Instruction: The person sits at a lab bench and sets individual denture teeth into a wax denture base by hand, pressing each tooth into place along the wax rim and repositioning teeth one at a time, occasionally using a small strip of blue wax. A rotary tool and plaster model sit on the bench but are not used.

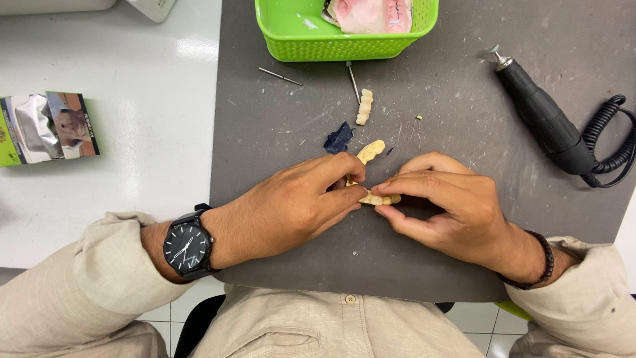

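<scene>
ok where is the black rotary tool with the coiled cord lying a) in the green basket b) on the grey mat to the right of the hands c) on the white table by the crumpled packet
b: the black rotary tool lies on the grey mat, up right of the right hand, outside the green basket.

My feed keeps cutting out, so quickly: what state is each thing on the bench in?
Cream row of model teeth: pinched between left hand and right hand.
Second cream tooth strip: lying loose on grey mat.
Black rotary handpiece: lying untouched.
Green plastic basket: upright, holding a pink cast.
</scene>
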A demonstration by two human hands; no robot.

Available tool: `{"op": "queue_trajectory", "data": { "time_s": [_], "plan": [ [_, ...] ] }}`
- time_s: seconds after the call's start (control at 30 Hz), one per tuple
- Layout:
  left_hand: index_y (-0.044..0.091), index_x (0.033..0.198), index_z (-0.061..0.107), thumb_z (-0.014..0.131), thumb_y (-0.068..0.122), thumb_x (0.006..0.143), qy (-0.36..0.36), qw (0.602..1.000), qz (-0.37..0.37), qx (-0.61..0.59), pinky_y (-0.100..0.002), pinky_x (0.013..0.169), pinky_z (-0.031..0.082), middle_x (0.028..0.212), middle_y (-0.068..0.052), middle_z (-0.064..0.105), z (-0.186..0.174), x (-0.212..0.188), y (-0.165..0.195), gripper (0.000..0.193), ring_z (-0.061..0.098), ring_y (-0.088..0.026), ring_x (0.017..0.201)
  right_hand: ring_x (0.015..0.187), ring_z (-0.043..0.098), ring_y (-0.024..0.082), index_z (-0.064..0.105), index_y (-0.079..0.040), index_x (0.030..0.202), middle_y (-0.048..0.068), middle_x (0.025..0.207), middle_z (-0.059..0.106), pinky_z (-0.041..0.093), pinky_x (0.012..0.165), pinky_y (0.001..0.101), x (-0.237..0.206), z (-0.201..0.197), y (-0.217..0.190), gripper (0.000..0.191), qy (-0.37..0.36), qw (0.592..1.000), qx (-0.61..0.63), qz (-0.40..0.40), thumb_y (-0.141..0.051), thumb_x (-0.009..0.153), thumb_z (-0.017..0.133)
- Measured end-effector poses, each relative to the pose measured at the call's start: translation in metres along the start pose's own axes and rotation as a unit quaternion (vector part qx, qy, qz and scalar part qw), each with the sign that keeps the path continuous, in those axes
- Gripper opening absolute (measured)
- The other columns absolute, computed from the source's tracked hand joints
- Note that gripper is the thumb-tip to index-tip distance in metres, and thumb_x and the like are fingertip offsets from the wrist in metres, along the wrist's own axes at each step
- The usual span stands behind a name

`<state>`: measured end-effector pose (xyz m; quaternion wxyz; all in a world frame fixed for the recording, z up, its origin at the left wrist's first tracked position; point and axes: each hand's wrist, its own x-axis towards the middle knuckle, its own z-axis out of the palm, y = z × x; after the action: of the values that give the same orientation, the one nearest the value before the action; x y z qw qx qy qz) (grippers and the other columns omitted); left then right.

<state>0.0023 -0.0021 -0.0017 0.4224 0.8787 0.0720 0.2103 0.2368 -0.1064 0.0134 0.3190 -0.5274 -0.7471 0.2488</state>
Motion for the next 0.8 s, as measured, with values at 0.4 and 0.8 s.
{"op": "queue_trajectory", "data": {
  "time_s": [0.4,0.8],
  "plan": [
    [-0.004,0.114,0.067,0.075,0.005,0.093,-0.007,1.0,-0.003,0.006,-0.034,0.083,0.056,0.114,-0.011,0.056,-0.0027,0.0007,0.0011,0.024,0.065,-0.02,0.094,0.087,0.071,0.018,0.073,-0.003,0.104,0.006,0.095,0.076,0.059,0.07,0.0265,0.0002,0.0012,-0.0013,0.033,0.017,1.0,-0.011,-0.017,-0.006,0.077,0.091],
    [-0.003,0.113,0.068,0.075,0.006,0.093,0.001,0.999,-0.031,-0.03,-0.036,0.081,0.056,0.112,-0.011,0.057,-0.0025,0.0008,0.0037,0.022,0.065,-0.022,0.092,0.088,0.072,0.017,0.073,-0.003,0.104,0.006,0.096,0.076,0.061,0.07,0.0255,-0.0014,0.0041,0.0005,0.032,0.02,1.0,0.008,-0.017,-0.005,0.078,0.09]
  ]
}}
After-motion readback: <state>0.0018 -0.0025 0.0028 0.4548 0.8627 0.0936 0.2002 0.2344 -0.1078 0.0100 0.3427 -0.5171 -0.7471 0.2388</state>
